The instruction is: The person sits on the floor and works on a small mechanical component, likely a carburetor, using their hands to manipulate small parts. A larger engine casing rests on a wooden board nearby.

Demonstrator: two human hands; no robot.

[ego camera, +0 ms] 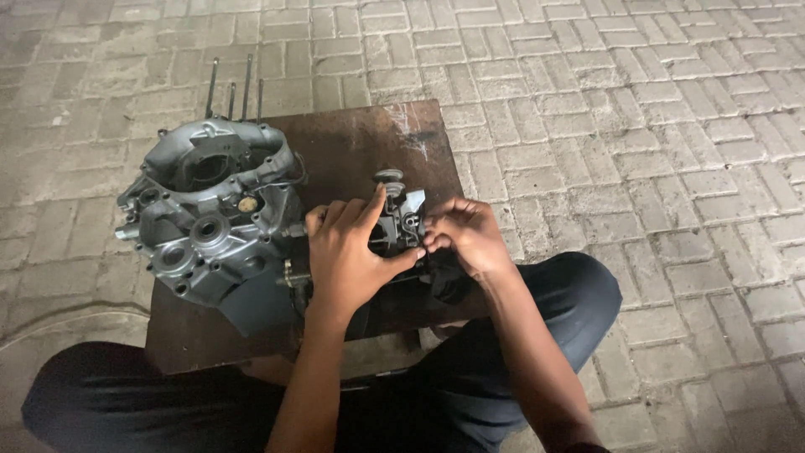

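Your left hand (345,252) wraps around the left side of a small grey metal carburettor-like part (401,220), fingers spread over its top and thumb tucked under its near edge, so it is clamped on the part. Your right hand (465,235) meets it from the right, fingertips pinched against the part's right face. The two hands sit close together with the part between them, above the middle of the low brown bench (352,143). Just to the left, resting on the bench and overhanging its left edge, lies a large grey engine crankcase (210,218) with four long studs (235,88) pointing to the far side. Brick paving (629,126) surrounds the bench, and your dark-trousered knees (570,294) frame its near edge.
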